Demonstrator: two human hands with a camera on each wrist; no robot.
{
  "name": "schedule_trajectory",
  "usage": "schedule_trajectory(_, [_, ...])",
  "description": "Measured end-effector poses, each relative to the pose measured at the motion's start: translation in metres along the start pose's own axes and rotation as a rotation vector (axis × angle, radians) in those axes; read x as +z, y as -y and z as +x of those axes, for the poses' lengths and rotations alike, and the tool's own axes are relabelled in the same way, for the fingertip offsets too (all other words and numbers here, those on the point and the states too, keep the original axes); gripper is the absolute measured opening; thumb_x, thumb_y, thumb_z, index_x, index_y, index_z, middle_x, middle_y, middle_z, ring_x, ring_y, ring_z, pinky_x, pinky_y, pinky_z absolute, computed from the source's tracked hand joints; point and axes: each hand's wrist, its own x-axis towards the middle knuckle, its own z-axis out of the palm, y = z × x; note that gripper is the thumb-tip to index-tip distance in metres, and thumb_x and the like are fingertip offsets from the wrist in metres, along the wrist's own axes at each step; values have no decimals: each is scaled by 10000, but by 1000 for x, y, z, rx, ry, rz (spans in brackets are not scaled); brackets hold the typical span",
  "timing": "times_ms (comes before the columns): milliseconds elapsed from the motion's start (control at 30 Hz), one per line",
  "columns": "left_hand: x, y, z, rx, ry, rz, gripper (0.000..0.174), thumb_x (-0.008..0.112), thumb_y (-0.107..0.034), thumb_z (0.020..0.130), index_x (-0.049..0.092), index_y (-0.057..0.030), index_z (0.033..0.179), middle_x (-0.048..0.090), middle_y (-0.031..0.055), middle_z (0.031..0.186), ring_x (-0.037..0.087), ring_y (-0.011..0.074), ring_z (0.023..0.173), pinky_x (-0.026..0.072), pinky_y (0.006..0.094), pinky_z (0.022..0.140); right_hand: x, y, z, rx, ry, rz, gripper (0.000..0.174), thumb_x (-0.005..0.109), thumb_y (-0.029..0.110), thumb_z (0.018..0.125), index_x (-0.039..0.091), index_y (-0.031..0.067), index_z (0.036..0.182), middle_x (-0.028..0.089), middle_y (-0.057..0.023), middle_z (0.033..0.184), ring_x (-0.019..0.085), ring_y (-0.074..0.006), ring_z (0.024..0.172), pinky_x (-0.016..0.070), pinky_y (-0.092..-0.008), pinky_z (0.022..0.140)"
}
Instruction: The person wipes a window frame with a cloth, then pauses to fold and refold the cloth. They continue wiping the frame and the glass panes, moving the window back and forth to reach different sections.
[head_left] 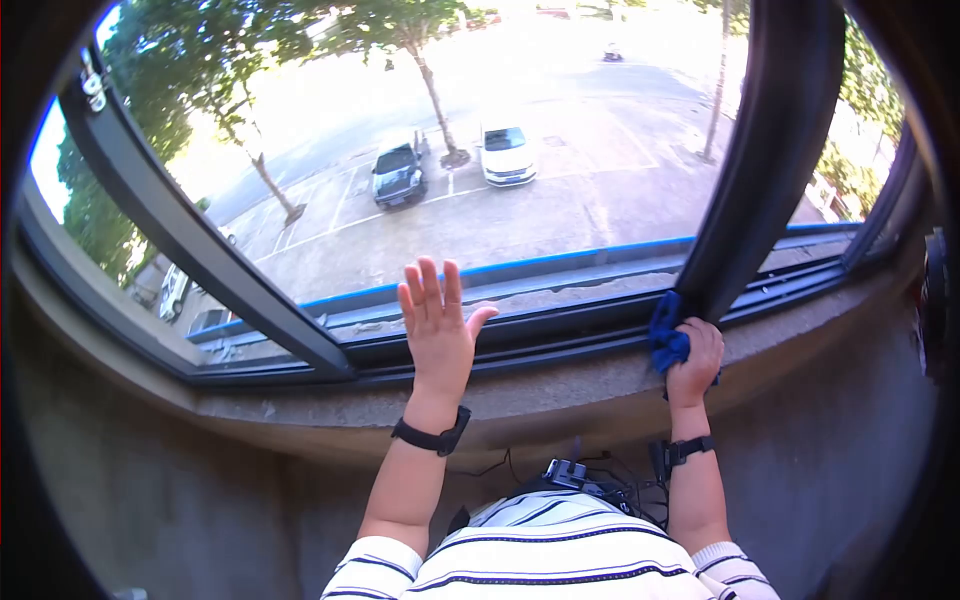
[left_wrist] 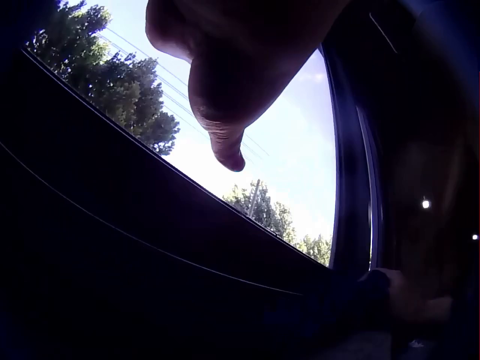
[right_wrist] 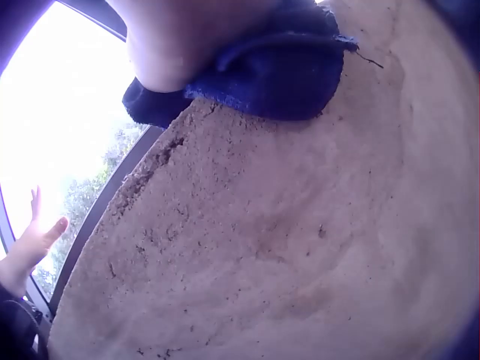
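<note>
My right hand (head_left: 695,362) grips a bunched blue cloth (head_left: 666,338) at the foot of the dark upright window post (head_left: 765,170), right by the bottom track. In the right wrist view the cloth (right_wrist: 281,79) spreads out from under the hand (right_wrist: 176,37), over the rough edge of the sill (right_wrist: 262,225). My left hand (head_left: 440,335) is raised before the window with its fingers straight and thumb spread, holding nothing. From the left wrist, part of that hand (left_wrist: 232,67) shows dark against the bright sky.
The window's bottom track (head_left: 530,348) runs above the concrete sill (head_left: 530,395). A slanted frame bar (head_left: 200,240) stands at left. Cables and a small device (head_left: 565,473) sit at the person's waist. Parked cars (head_left: 507,155) and trees lie outside.
</note>
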Motion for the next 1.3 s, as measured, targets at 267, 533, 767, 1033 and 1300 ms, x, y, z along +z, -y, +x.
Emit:
schedule_trajectory(267, [3, 25, -10, 22, 13, 34, 1044, 683, -487, 768, 101, -57, 1519, 78, 187, 1580, 79, 339, 1464, 135, 455, 1178, -4, 1, 2, 4, -38, -50, 184, 632, 135, 721, 623, 77, 896, 632, -83, 1009, 564, -320, 1006, 407, -428, 898])
schedule_trajectory(533, [-19, 66, -19, -25, 4, 52, 1058, 732, -385, 762, 69, -66, 1522, 70, 192, 1579, 92, 339, 1462, 118, 472, 1180, -4, 1, 3, 21, -28, -59, 150, 619, 124, 737, 617, 92, 883, 633, -65, 998, 566, -302, 1008, 408, -415, 886])
schedule_trajectory(767, [-38, 95, -30, -214, 35, 215, 1079, 751, -315, 763, 29, -55, 1521, 30, 207, 1580, 91, 314, 1468, 98, 482, 1175, -3, 1, 3, 11, -30, -57, 138, 612, 105, 741, 616, 99, 880, 634, -56, 993, 566, -294, 1009, 411, -409, 888])
schedule_trajectory(1033, [-36, 92, -56, -303, 18, -88, 835, 606, -145, 887, 67, -8, 1510, 56, 238, 1569, 86, 370, 1459, 124, 483, 1168, -3, 5, 5, -11, -42, -50, 146, 638, 117, 725, 616, 106, 869, 642, -48, 991, 578, -290, 978, 424, -402, 875])
schedule_trajectory(1300, [-4, 72, -114, -432, 148, -166, 734, 525, -191, 938, 100, -47, 1519, 61, 203, 1580, 82, 362, 1461, 103, 499, 1162, -20, 3, 19, 106, 179, 159, 179, 616, 43, 707, 634, 70, 883, 647, -74, 974, 573, -311, 961, 441, -402, 877])
